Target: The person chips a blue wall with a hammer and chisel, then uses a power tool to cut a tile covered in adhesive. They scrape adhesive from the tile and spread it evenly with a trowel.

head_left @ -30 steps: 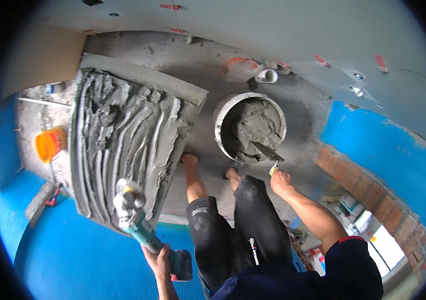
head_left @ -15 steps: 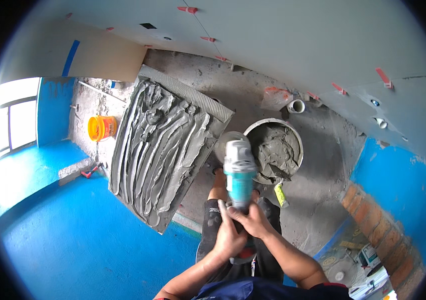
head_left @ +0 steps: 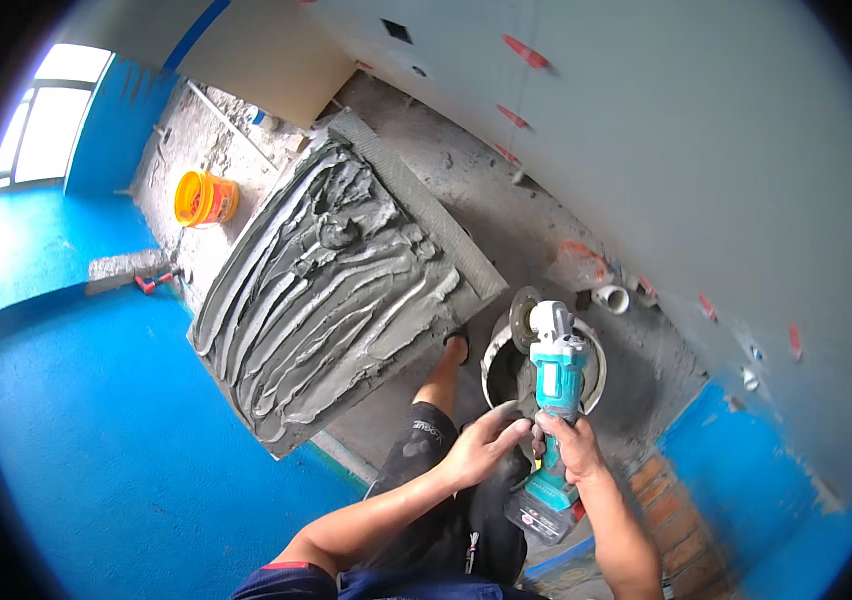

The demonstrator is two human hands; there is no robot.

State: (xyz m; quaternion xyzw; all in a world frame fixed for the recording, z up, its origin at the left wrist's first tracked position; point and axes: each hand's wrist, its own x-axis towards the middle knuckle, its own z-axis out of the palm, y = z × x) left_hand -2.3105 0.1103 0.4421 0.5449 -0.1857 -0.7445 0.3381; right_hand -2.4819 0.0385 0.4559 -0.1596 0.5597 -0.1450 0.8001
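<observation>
A teal and white cordless angle grinder (head_left: 558, 375) is gripped round its body by my right hand (head_left: 570, 448). Its disc (head_left: 525, 318) stands at the upper left of the tool head, and a dark battery (head_left: 542, 515) sits at the lower end. My left hand (head_left: 486, 447) is just left of the grinder, fingers stretched out and holding nothing that shows. Partly hidden behind the tool is a round bucket (head_left: 598, 375) with grey mortar inside. To the left lies a large tile (head_left: 481, 275), its back spread with ridged grey mortar (head_left: 316, 310).
An orange bucket (head_left: 208, 198) stands at the far left on rough ground. Blue coating (head_left: 136, 420) covers the floor at left. A grey tiled wall (head_left: 686, 150) with red wedges (head_left: 526, 52) rises at far right, a white pipe end (head_left: 611, 298) at its foot.
The grinder and my right hand have moved right, over the mortar bucket. My left hand has come away from the tool. The view has turned, tilting the tile and wall.
</observation>
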